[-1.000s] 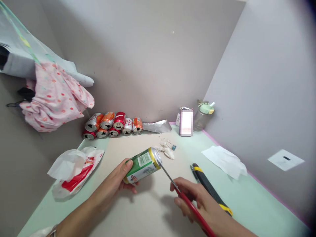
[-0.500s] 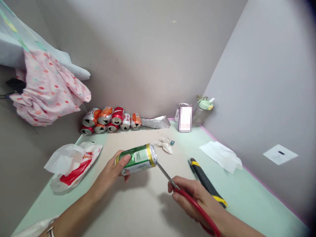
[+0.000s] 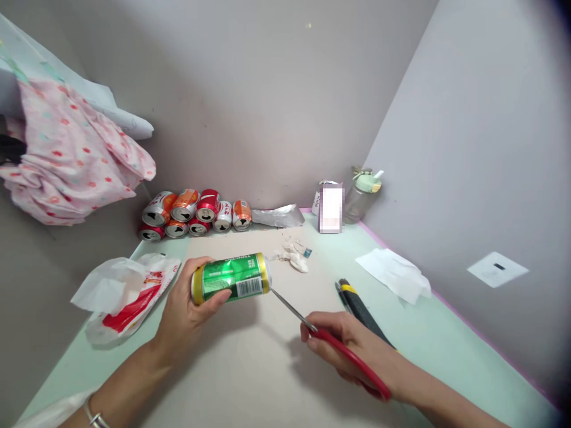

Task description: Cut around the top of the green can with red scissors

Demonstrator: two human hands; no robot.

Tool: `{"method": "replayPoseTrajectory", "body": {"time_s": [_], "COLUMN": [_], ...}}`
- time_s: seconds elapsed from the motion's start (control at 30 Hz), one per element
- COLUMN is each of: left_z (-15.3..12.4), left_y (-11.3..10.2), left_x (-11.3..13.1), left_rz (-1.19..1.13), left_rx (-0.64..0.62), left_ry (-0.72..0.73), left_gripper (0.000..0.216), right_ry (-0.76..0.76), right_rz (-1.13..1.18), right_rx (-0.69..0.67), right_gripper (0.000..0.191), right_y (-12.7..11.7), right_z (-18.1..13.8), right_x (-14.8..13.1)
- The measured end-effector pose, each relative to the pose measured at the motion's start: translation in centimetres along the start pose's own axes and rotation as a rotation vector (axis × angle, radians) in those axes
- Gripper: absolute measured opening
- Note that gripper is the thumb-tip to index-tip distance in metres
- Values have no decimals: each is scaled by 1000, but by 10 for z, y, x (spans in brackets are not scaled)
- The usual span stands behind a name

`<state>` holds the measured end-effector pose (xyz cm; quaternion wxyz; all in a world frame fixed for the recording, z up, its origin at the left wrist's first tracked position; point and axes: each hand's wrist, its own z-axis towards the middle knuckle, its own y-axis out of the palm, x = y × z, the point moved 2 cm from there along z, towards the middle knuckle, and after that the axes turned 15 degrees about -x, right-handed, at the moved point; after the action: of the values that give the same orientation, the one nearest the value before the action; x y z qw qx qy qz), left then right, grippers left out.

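Note:
My left hand [image 3: 187,309] is wrapped round a green and gold drink can [image 3: 232,277], held on its side above the table with its top end to the right. My right hand [image 3: 352,351] grips red-handled scissors [image 3: 330,345]. Their thin metal blades point up and left, and the tips meet the can's right end at its lower rim. Whether the tips are inside the can is not visible.
Several red and orange cans [image 3: 194,213] are stacked against the back wall. A plastic bag [image 3: 122,294] lies left, a black and yellow utility knife [image 3: 357,300] right, white paper [image 3: 395,274] further right. A bottle [image 3: 363,193], foil [image 3: 279,215] and scraps [image 3: 292,257] are behind.
My left hand has turned and lowered the can from tilted up to nearly level and moved it left. The scissors followed, their tips staying at the can's right end.

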<state>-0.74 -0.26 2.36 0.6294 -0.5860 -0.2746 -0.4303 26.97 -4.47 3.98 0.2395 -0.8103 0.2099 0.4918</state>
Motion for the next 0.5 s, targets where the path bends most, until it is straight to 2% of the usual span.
{"method": "replayPoseTrajectory", "body": {"time_s": [0.1,0.17,0.33,0.43,0.5], "left_z": [0,2,10,12,12], "left_y": [-3,-4,8,17,19], "left_x": [2,1,-7,-10,-11], "left_rz": [41,26,-294,-506,-568], "left_rx": [64,62,-216,-286,-298], "left_ry": [71,44,-187,-247,-271], "left_gripper": [48,48,39,43,45], "right_ry": [14,14,-25,-60,-81], "right_rz": [29,49,31,-44,-124], "right_rx": [-3,-1,-12,2,30], "right_gripper": [33,34,37,36,32], "right_y": [-1,-1,-2,-2,-2], "right_z": [1,1,1,2,3], "right_x": [1,3,4,1,1]}}
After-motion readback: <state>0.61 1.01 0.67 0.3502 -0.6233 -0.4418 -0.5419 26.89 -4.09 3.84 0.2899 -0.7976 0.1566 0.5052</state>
